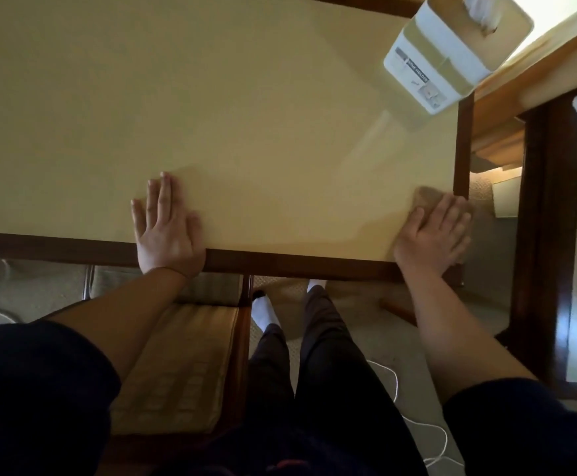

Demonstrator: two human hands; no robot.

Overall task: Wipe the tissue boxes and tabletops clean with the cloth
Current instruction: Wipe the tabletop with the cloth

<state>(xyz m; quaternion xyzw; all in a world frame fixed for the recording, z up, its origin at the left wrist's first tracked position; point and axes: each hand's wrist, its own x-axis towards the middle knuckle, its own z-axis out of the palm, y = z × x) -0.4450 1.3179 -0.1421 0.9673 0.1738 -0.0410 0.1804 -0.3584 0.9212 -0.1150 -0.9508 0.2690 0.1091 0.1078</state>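
"While the right hand (433,231) pressed the cloth (426,197) flat at the counter's (246,115) near right corner, what was the left hand (165,223) doing?"

"It lay palm down by the near edge, fingers straight, holding nothing; most likely it braced the person's lean over the surface."

"Did the right hand grip the cloth?"

"No. Its fingers were spread and fairly straight on top, which probably kept a broad patch of cloth against the surface. The picture was blurred there."

"And the tissue box (452,53)?"

"It stood at the far right corner, well apart from both hands, so it appeared not to obstruct the wiping."
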